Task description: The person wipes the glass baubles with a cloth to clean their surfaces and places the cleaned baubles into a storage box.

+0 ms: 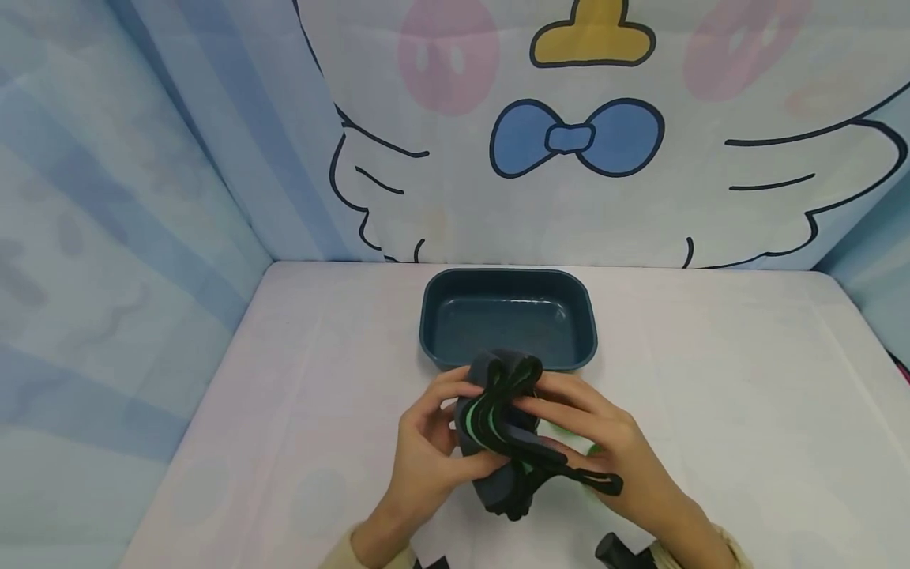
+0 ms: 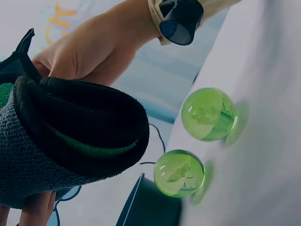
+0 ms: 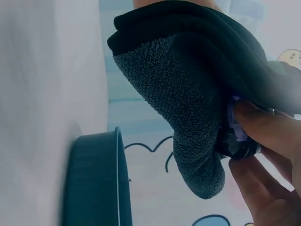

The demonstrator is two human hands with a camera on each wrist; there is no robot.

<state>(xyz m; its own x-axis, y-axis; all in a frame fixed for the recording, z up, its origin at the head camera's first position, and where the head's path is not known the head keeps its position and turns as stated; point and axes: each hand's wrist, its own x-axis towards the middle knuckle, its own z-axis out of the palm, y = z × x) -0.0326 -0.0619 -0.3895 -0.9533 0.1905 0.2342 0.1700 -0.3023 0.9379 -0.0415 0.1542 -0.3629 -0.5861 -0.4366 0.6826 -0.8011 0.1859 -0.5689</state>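
A folded dark grey towel with black edging and green stripes is held up above the table, in front of the basin. My left hand grips its left side, thumb across the near folds. On the other side, my right hand has its fingers against the folds. In the right wrist view, its thumb and fingers pinch a small glossy dark object with a purple part, right beside the terry cloth; I cannot tell what it is. Two clear green balls lie on the table near my right hand.
A dark teal rectangular basin stands just beyond my hands, at the table's back edge. The table has a pale cloth. Printed curtains hang behind it and at both sides.
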